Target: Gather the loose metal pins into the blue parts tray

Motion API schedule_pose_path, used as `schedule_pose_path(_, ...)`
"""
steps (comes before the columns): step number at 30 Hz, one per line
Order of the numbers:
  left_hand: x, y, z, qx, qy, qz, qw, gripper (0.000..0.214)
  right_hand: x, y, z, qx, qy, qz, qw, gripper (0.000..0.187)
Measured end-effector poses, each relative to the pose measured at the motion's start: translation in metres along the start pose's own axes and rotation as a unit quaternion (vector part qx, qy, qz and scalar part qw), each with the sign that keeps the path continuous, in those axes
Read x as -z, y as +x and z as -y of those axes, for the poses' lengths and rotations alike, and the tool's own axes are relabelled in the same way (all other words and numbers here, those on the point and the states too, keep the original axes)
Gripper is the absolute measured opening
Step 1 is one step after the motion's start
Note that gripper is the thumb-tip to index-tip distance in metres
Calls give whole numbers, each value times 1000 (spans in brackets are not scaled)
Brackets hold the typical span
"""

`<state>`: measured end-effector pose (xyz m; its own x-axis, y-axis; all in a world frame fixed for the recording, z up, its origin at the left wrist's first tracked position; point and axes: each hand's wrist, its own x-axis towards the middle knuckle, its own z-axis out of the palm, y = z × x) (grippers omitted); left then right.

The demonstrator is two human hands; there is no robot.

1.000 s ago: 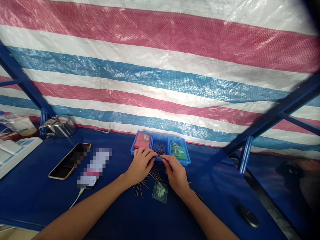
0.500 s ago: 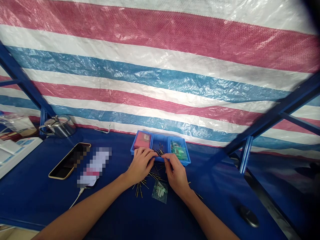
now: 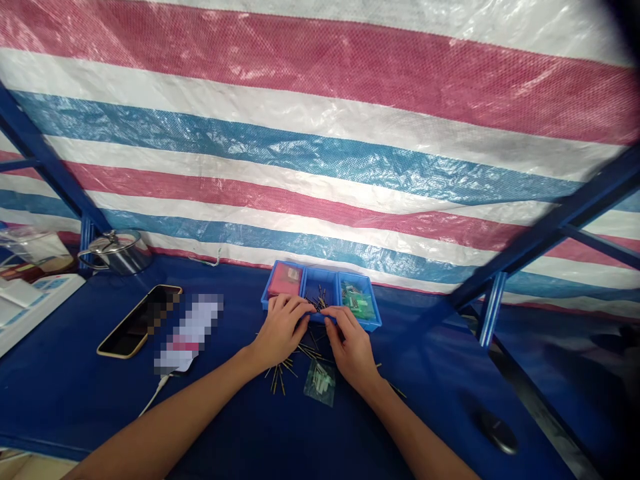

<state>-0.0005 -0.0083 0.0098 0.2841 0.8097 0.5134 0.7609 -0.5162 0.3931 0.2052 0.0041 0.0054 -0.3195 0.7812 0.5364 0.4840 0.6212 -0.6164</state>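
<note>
Over the front wall of a blue divided tray (image 3: 371,327), both hands come together with fingertips almost touching. My left hand (image 3: 283,327) is closed in a pinch, and my right hand (image 3: 351,343) pinches from the other side. A thin dark rod seems to lie between their fingertips, mostly hidden by the fingers. More thin dark rods with brassy parts (image 3: 321,295) stand in the tray's middle compartment. Below the hands, several similar rods (image 3: 279,381) lie fanned out on the table. Close to my right wrist is a small clear bag of pale pieces (image 3: 320,383).
The tray's left compartment holds a red packet (image 3: 286,280), the right one green-bagged pieces (image 3: 357,300). On the blue table (image 3: 235,433) lie a phone (image 3: 140,321), a blurred-out device with a cable (image 3: 187,337) and a black mouse (image 3: 497,431). A metal cup (image 3: 120,253) stands back left.
The right fingertips have shifted slightly left, closer to the left fingertips. Everything else looks the same.
</note>
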Motion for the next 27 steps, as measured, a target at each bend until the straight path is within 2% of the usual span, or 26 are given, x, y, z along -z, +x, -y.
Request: schedule_pose_path(27, -2, -1, 1, -3, -2, -2, 1000, 24, 0, 0, -2, 8, -2, 8, 1000, 25)
